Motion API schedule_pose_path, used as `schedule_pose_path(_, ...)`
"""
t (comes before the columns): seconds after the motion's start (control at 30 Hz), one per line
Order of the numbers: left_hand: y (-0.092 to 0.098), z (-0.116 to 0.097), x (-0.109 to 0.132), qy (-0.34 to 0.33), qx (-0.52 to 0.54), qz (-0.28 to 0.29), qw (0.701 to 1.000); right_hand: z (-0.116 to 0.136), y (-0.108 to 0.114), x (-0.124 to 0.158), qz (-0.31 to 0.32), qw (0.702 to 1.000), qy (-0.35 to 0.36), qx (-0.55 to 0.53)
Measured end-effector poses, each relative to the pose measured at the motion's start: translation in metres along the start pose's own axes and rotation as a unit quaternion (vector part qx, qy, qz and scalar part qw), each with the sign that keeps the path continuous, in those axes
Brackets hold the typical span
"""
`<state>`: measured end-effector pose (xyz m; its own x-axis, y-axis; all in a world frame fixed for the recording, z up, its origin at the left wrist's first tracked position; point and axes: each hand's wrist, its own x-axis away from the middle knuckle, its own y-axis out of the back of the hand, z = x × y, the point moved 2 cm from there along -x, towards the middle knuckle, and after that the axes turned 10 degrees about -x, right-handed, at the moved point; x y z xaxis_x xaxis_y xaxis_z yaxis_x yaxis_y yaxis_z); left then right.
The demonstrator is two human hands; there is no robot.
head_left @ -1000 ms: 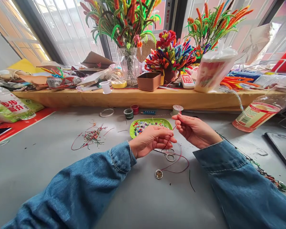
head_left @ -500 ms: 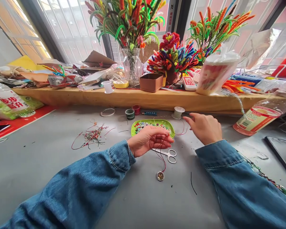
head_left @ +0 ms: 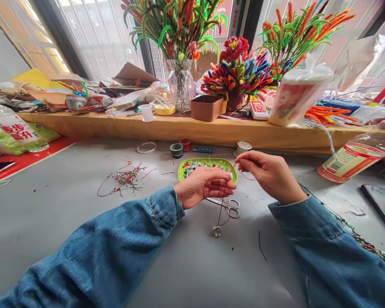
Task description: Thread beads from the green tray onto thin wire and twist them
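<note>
Thumb and forefinger of my left hand [head_left: 202, 185] pinch a thin dark red cord [head_left: 222, 205] near what looks like a tiny pale bead. The other fingers of that hand are loosely curled. From the cord a round, clear pendant [head_left: 217, 231] in a silver-coloured setting hangs low over the grey table. My right hand [head_left: 269, 175] grips the cord's upper stretch between its fingertips, just right of the left hand, and that stretch looks taut. Behind the left hand is a green tray [head_left: 224, 163] of mixed beads, partly covered by it. Small scissors [head_left: 233, 208] lie below the hands.
Cord scraps [head_left: 126, 179] lie in a pile at the left. Thread spools [head_left: 176, 150] and a white spool [head_left: 244, 147] stand at the back. A bottle [head_left: 353, 156] and a phone [head_left: 381, 205] are at the right. Behind runs a cluttered ledge [head_left: 122, 126] with flower arrangements.
My right hand has come left and closed on the red cord, which was apart from it before. The cord is now drawn straight, and the pendant has risen slightly and turned.
</note>
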<state>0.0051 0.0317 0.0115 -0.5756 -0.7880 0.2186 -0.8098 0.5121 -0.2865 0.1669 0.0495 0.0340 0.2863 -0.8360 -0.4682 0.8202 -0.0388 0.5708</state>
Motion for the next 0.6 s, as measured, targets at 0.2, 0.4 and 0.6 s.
schedule_pose_path(0.2,-0.002,0.009,0.000,0.016,0.000,0.016,1.000,-0.020,0.005,-0.005,-0.074,0.992,-0.033,0.093)
schedule_pose_path(0.4,-0.002,0.015,0.004,0.032,-0.006,0.031,0.999,-0.033,0.009,-0.008,-0.112,0.984,-0.047,0.130)
schedule_pose_path(0.6,-0.001,0.018,0.005,0.038,0.003,0.015,0.999,-0.017,0.005,-0.002,-0.074,0.985,-0.011,0.153)
